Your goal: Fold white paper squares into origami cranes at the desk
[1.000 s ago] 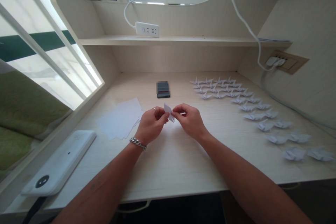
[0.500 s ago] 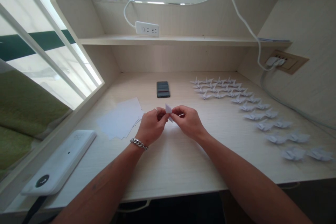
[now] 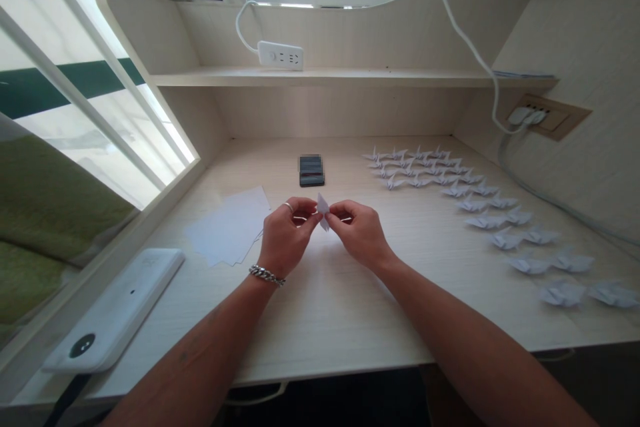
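My left hand (image 3: 286,235) and my right hand (image 3: 359,235) meet above the desk, pinching a small folded piece of white paper (image 3: 323,210) between their fingertips. Most of the piece is hidden by my fingers. A silver chain bracelet (image 3: 267,275) circles my left wrist, and a ring sits on one finger of that hand. Just left of my left hand lies a loose stack of white paper sheets (image 3: 227,225). Rows of white origami cranes (image 3: 485,203) stretch across the right side of the desk, well away from my right hand.
A dark, blurred phone (image 3: 311,171) lies at the back of the pale wooden desk (image 3: 325,320). A white flat device (image 3: 115,311) rests at the front left. Above stands a shelf with a white power strip (image 3: 280,55); a wall socket (image 3: 543,117) is at right.
My hands have turned the folded paper slightly, and my left fingers have shifted along it. The view has moved a little; the desk objects have not visibly shifted.
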